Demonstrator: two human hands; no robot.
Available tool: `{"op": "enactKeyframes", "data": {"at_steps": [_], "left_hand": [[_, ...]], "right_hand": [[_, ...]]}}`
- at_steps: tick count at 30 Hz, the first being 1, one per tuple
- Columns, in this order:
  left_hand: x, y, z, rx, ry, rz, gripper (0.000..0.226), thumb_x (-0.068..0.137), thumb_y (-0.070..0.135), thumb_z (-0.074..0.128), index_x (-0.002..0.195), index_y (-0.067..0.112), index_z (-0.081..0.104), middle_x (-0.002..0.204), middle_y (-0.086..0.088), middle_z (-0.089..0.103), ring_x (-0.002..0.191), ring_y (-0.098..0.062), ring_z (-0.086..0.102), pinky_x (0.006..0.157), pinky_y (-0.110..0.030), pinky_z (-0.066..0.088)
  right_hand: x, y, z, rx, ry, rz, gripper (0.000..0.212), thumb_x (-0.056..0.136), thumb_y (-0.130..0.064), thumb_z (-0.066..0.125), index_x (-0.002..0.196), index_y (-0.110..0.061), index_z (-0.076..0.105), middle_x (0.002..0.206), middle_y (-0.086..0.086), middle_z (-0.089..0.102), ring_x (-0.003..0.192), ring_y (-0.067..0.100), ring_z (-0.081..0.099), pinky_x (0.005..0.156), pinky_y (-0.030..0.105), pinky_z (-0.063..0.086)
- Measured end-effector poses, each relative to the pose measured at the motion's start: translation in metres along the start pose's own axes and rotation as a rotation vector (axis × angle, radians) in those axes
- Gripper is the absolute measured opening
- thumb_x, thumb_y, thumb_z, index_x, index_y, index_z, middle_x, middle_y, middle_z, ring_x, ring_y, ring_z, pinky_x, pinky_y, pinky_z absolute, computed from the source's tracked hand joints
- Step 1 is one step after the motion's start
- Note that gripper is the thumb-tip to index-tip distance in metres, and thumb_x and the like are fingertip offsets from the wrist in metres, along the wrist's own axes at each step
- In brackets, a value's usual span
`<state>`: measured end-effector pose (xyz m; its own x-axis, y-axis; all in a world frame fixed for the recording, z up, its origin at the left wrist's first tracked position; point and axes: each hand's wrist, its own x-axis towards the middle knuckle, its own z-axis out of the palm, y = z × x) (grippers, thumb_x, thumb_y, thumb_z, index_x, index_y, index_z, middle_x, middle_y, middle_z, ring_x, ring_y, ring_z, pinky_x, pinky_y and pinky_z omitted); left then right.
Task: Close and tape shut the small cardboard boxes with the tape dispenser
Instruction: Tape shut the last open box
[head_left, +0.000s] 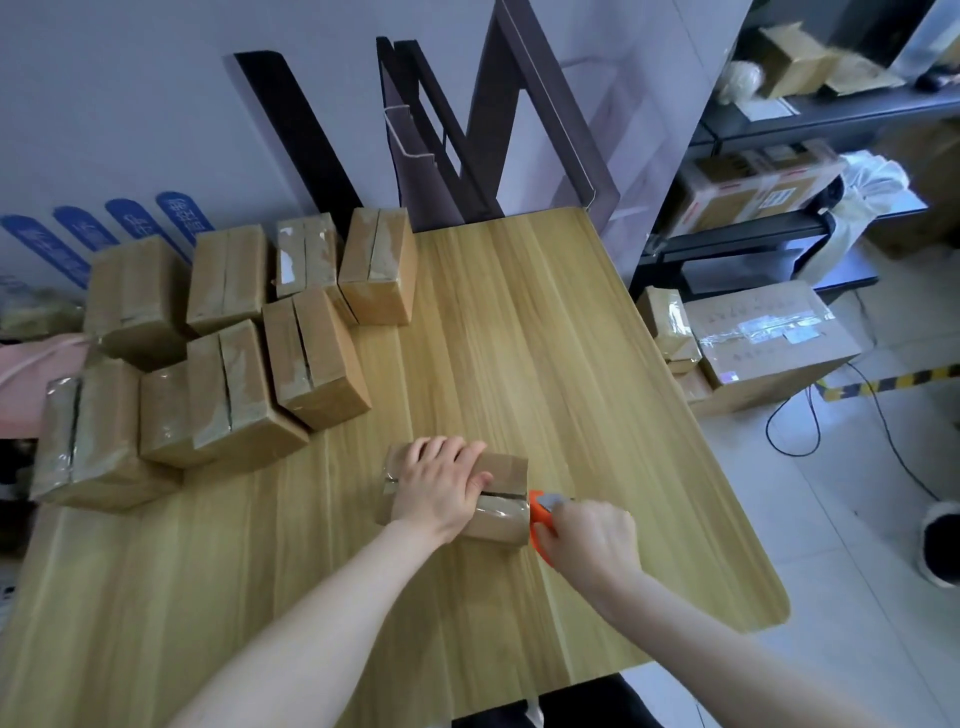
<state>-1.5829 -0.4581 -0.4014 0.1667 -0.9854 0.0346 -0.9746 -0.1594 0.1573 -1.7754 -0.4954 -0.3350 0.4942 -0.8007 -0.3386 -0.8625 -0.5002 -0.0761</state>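
A small cardboard box (503, 512) lies on the wooden table (545, 338), near its front middle. My left hand (441, 480) lies on top of the box, fingers draped over the far side and thumb at the seam between the flaps. Glossy clear tape covers the near part of the box top. My right hand (592, 535) grips an orange tape dispenser (543, 519) held against the box's right end. Most of the dispenser is hidden under that hand.
Several small cardboard boxes (234, 338) with tape on them stand grouped at the table's back left. Dark boards and a paper bag (415, 171) lean on the wall behind. Shelves (779, 156) and cartons (769, 343) stand on the floor to the right.
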Motion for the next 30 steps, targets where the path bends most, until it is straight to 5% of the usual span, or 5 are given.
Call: {"op": "enactKeyframes", "data": {"at_steps": [7, 13, 22, 26, 30], "left_hand": [[-0.002, -0.001, -0.016, -0.069, -0.181, -0.091, 0.071, 0.074, 0.07, 0.026, 0.135, 0.036, 0.043, 0.131, 0.014, 0.049, 0.124, -0.014, 0.04, 0.107, -0.032, 0.015], [-0.023, -0.01, -0.03, -0.136, -0.209, -0.541, 0.069, 0.082, 0.074, 0.041, 0.138, 0.035, 0.039, 0.137, 0.009, 0.048, 0.13, -0.018, 0.04, 0.11, -0.039, 0.025], [-0.049, 0.019, -0.034, -0.37, -0.167, -0.844, 0.084, 0.08, 0.066, 0.057, 0.143, 0.014, 0.037, 0.139, -0.009, 0.048, 0.128, -0.028, 0.044, 0.103, -0.038, 0.036], [-0.02, 0.027, -0.064, -0.922, 0.163, -0.79, 0.041, 0.095, 0.038, 0.054, 0.132, 0.018, 0.054, 0.122, 0.0, 0.062, 0.117, -0.021, 0.057, 0.101, -0.036, 0.043], [0.013, 0.028, -0.125, -1.514, 0.003, -0.863, 0.038, 0.101, 0.042, 0.041, 0.105, 0.013, 0.064, 0.093, -0.004, 0.07, 0.083, -0.017, 0.064, 0.074, -0.031, 0.052]], "right_hand": [[0.008, 0.026, -0.018, 0.059, 0.022, 0.073, 0.035, 0.092, -0.049, 0.045, 0.092, -0.019, 0.064, 0.091, -0.002, 0.07, 0.088, 0.021, 0.065, 0.06, 0.026, 0.034], [0.007, 0.033, -0.032, 0.183, 0.145, 0.146, 0.038, 0.09, -0.054, 0.048, 0.085, -0.019, 0.061, 0.079, -0.002, 0.065, 0.082, 0.022, 0.064, 0.058, 0.026, 0.034], [0.005, 0.028, -0.071, 0.896, 0.258, 0.101, 0.025, 0.088, -0.038, 0.064, 0.067, -0.025, 0.063, 0.048, -0.003, 0.059, 0.034, 0.018, 0.058, 0.037, 0.025, 0.043], [-0.003, 0.02, -0.085, 1.045, 0.261, -0.006, 0.019, 0.088, -0.03, 0.068, 0.07, -0.022, 0.067, 0.049, -0.001, 0.059, 0.035, 0.02, 0.057, 0.034, 0.028, 0.044], [-0.007, 0.016, -0.094, 1.091, 0.284, -0.049, 0.018, 0.088, -0.026, 0.068, 0.07, -0.024, 0.068, 0.049, -0.003, 0.056, 0.037, 0.016, 0.054, 0.035, 0.03, 0.045]]}}
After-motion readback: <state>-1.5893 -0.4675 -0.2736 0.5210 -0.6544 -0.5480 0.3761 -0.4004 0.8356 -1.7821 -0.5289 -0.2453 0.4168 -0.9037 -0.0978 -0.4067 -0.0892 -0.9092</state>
